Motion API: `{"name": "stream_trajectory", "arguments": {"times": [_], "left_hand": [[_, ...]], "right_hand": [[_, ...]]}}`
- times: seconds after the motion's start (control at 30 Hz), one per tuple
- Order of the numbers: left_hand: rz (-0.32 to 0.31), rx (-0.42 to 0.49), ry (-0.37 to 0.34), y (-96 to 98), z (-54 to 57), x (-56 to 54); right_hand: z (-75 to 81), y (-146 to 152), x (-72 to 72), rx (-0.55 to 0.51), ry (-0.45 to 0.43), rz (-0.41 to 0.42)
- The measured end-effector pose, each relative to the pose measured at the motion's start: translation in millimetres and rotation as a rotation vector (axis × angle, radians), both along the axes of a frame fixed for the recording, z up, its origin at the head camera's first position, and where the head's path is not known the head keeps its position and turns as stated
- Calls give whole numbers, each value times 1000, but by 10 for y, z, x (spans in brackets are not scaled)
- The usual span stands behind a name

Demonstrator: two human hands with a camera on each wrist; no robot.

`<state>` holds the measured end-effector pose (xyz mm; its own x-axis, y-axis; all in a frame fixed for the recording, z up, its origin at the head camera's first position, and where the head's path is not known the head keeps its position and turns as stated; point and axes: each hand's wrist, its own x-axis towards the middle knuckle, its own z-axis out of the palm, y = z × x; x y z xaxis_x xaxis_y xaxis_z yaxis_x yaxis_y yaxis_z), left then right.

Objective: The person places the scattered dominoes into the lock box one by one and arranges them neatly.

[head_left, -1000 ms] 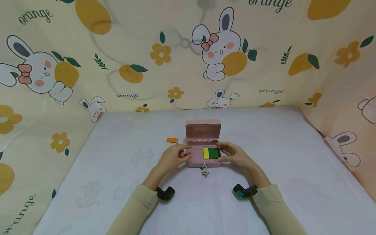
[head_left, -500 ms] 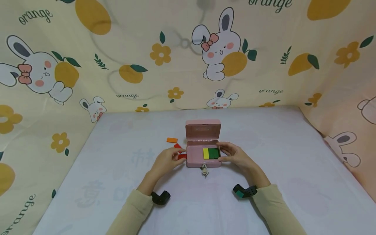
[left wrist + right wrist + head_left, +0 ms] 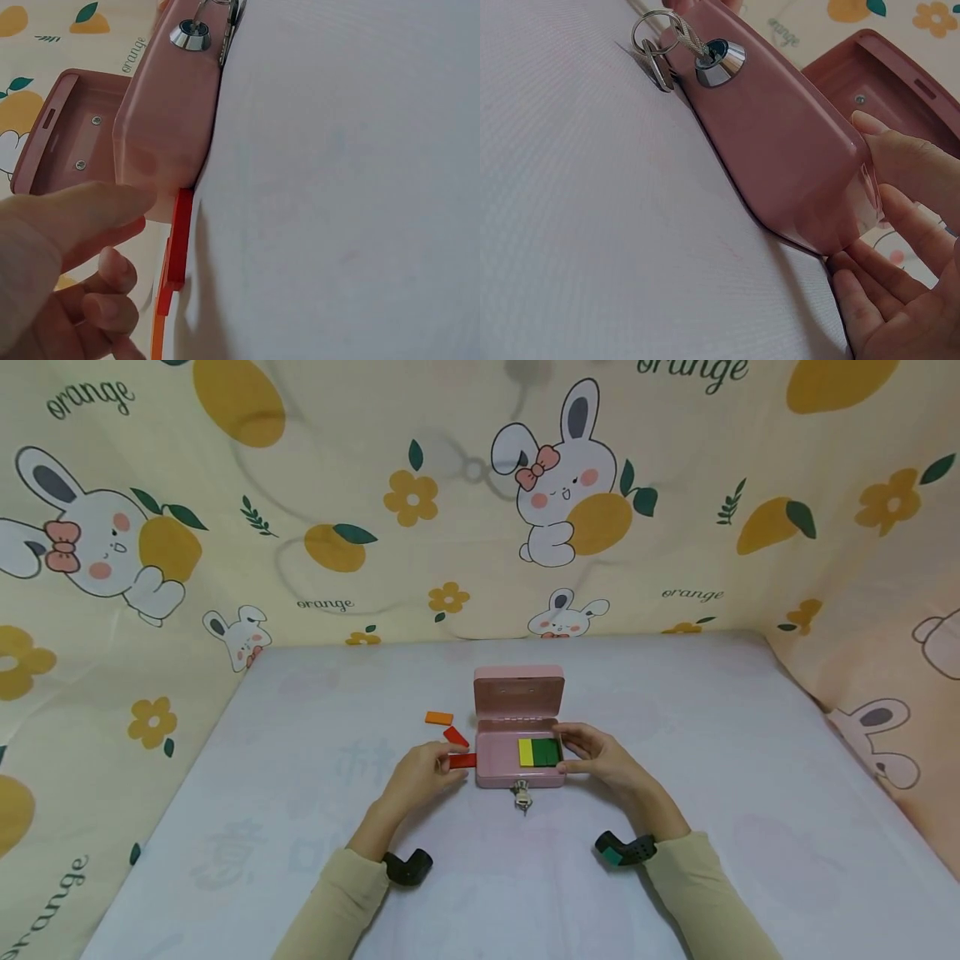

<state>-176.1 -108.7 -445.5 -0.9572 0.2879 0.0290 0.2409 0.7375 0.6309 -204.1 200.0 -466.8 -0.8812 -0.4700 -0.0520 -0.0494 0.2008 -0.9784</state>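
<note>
The pink box (image 3: 498,753) in front of me had a smooth sheen, rounded corners and its lid standing open. I rested my right hand (image 3: 607,760), fingers spread, against its right side, and at its left my left hand (image 3: 417,777) was bent about a flat, bright red block (image 3: 462,761) that met the box, though I could not tell whether I pinched it. Toward the right inside the box lay yellow (image 3: 526,752) and green blocks (image 3: 540,752), and off its left side an orange block (image 3: 438,717) and a second red block (image 3: 456,737).
</note>
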Motion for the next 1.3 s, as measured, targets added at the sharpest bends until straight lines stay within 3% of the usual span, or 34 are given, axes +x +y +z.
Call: {"name": "stream_trajectory", "arguments": {"times": [0.43, 0.83, 1.3], "left_hand": [[32, -5, -74, -45, -38, -14], [2, -3, -42, -110, -39, -42], [3, -1, -77, -205, -25, -88]], "right_hand": [[-29, 3, 2, 7, -5, -7], [-2, 3, 2, -17, -14, 2], [-7, 9, -5, -12, 6, 14]]}}
